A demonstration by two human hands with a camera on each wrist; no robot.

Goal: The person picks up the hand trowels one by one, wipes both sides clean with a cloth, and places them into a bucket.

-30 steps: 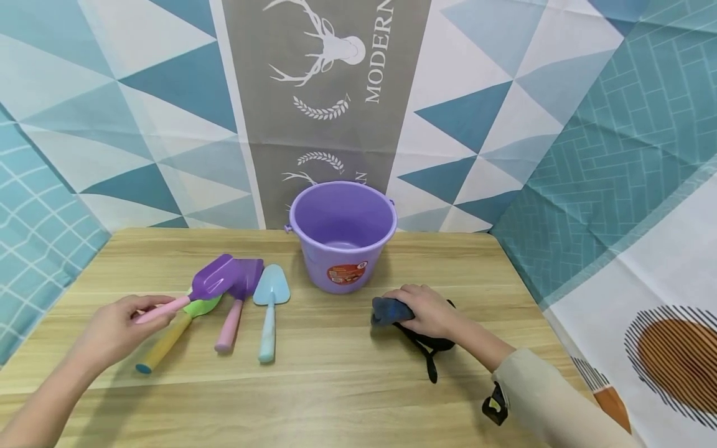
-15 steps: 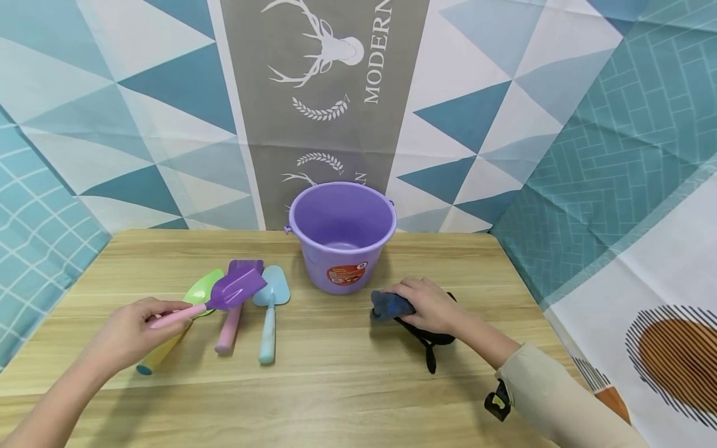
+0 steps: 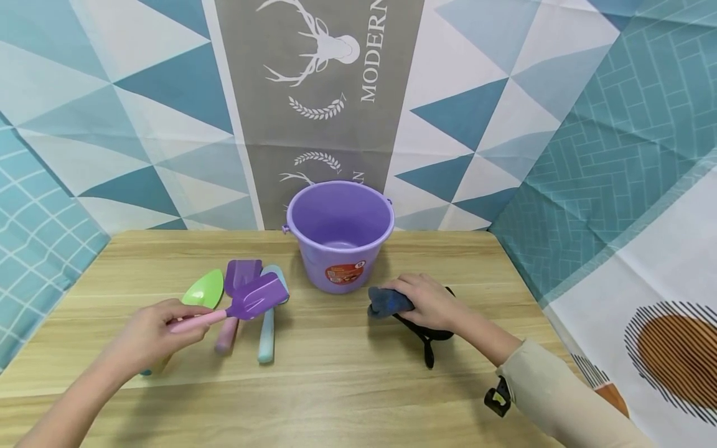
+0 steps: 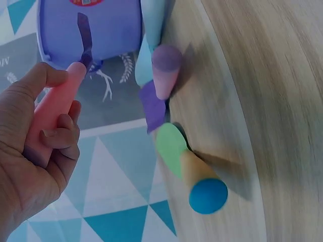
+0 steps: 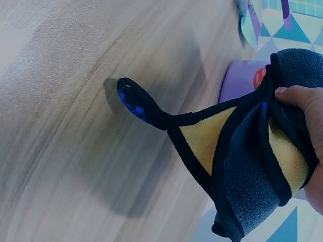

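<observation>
My left hand [image 3: 162, 333] grips the pink handle of a toy shovel with a purple blade [image 3: 259, 296], held above the table. In the head view its blade overlaps a light-blue trowel [image 3: 266, 336] and a second purple shovel [image 3: 243, 274] with a pink handle. A green trowel [image 3: 204, 289] lies beside them, its yellow handle [image 4: 197, 169] with a blue end showing in the left wrist view. My right hand [image 3: 428, 302] holds a bunched dark-blue cloth [image 3: 388, 302] with black edging, yellow patches and a hanging loop [image 5: 136, 101].
A purple bucket [image 3: 342, 264] with a red label stands at the back middle of the wooden table [image 3: 336, 398], its mouth facing up. Patterned fabric [image 3: 448, 74] hangs close behind the table and along both sides.
My left hand has carried the shovel to the right, from over the green trowel to over the light-blue one. My right hand with the cloth has shifted only slightly, up in the view.
</observation>
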